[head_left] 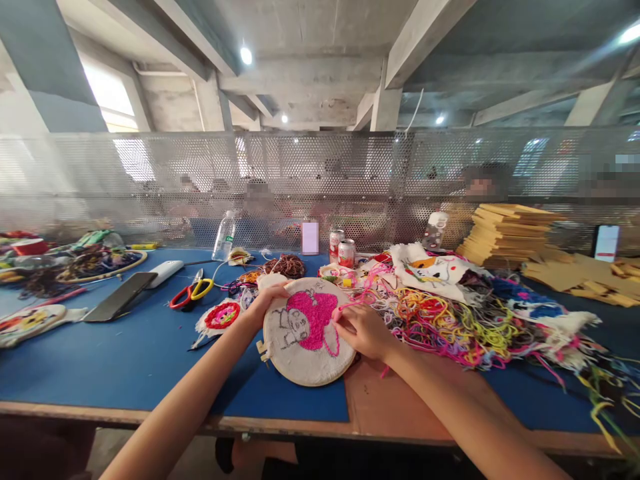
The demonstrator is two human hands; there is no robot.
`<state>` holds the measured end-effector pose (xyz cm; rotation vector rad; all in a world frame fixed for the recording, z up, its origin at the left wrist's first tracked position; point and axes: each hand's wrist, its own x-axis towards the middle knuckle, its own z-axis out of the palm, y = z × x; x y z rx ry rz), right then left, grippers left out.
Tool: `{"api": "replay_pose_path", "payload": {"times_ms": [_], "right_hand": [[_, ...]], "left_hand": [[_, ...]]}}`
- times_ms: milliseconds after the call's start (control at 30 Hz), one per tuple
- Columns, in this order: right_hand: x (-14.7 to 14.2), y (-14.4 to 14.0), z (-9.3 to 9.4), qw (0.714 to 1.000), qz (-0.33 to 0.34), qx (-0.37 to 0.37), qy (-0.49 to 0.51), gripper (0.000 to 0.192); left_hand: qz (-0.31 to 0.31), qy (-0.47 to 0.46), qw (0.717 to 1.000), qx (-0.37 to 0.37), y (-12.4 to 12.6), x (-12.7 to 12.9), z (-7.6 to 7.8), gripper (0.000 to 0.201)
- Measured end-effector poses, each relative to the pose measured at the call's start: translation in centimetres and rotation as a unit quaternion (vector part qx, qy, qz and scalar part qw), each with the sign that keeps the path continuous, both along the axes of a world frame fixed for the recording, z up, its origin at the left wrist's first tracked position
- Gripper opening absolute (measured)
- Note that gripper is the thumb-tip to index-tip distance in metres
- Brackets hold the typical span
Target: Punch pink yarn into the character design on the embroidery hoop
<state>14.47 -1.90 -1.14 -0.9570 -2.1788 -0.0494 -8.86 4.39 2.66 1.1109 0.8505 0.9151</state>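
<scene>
Left hand (267, 298) grips embroidery hoop (306, 333) rim; right hand (363, 331) pinches pink yarn (353, 301) at cloth. Pink patch filled; grey outline figure still unstitched.

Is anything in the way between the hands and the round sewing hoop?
No, nothing visible. The left hand already grips the embroidery hoop at its upper left rim. The right hand rests on the cloth at the hoop's right side, pinching pink yarn. The tangled yarn pile lies off to the right.
</scene>
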Motion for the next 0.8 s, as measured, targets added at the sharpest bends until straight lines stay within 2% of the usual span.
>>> {"api": "replay_pose_path", "payload": {"times_ms": [300,467,800], "right_hand": [[0.01,-0.17,0.42,0.999,0.007,-0.032,0.002,0.007],[0.20,-0.16,0.54,0.999,0.021,-0.041,0.007,0.011],[0.29,0.21,0.01,0.999,-0.021,-0.049,0.011,0.014]], "left_hand": [[-0.016,-0.036,0.998,-0.042,-0.47,0.18,0.23,0.052],[-0.027,-0.041,0.998,-0.033,-0.33,0.34,0.03,0.051],[-0.026,-0.010,0.999,-0.030,-0.32,0.31,-0.11,0.054]]}}
